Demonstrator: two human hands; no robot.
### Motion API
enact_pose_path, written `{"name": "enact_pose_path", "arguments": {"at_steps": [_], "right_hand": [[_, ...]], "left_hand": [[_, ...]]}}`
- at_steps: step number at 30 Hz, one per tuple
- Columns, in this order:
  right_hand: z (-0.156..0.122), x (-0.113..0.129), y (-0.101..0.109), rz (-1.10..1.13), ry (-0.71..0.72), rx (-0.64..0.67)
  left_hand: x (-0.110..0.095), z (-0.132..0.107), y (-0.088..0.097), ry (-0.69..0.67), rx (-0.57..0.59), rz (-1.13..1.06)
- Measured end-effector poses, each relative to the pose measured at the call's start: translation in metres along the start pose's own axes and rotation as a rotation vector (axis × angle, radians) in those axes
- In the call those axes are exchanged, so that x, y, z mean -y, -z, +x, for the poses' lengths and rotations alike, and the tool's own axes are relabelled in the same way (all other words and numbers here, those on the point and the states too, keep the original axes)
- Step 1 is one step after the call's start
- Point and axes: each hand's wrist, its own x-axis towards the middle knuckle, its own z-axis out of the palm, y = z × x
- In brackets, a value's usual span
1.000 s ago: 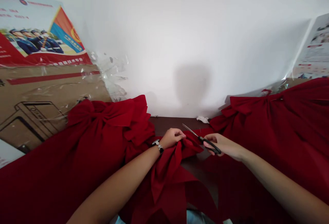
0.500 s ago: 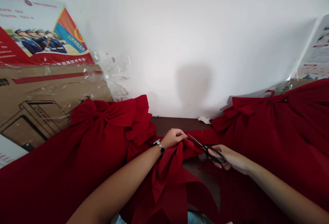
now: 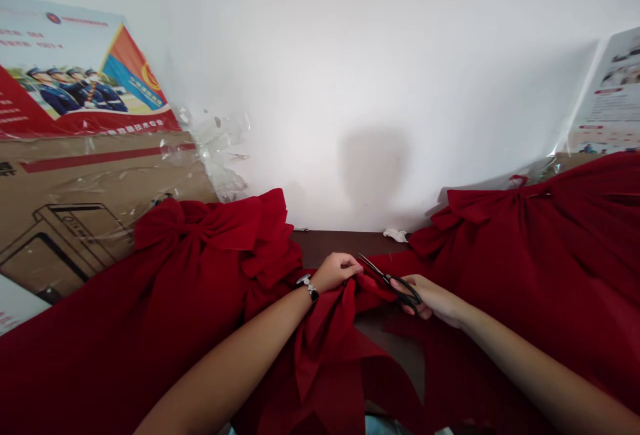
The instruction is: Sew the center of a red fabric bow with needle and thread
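Note:
My left hand point(image 3: 336, 271) pinches a fold of red cloth point(image 3: 325, 335), a bow-like bunch with hanging tails. My right hand point(image 3: 431, 298) grips black-handled scissors point(image 3: 400, 286). Their steel blades point left and reach the fold just beside my left fingers, over the red fabric. A bracelet point(image 3: 307, 287) circles my left wrist. Large red fabric bows lie to both sides: one point(image 3: 210, 235) beyond my left forearm, another point(image 3: 480, 218) beyond my right hand. Red cloth also covers much of the area under both forearms.
A dark wooden table edge point(image 3: 340, 243) meets a white wall point(image 3: 360, 75). A crumpled white tissue point(image 3: 396, 235) lies against the wall. A plastic-wrapped cardboard box point(image 3: 65, 222) with a poster point(image 3: 85, 82) leans at left, and a printed sheet point(image 3: 607, 95) at right.
My right hand and the scissors have moved left and closer to the cloth, with the blades now at the fold. My left hand stays on the cloth.

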Motion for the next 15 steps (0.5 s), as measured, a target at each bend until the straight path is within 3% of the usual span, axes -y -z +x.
{"name": "enact_pose_path", "arguments": {"at_steps": [15], "right_hand": [[0.0071, -0.003, -0.002, -0.051, 0.07, -0.012]], "left_hand": [[-0.0044, -0.0018, 0.0003, 0.014, 0.001, 0.013]]}}
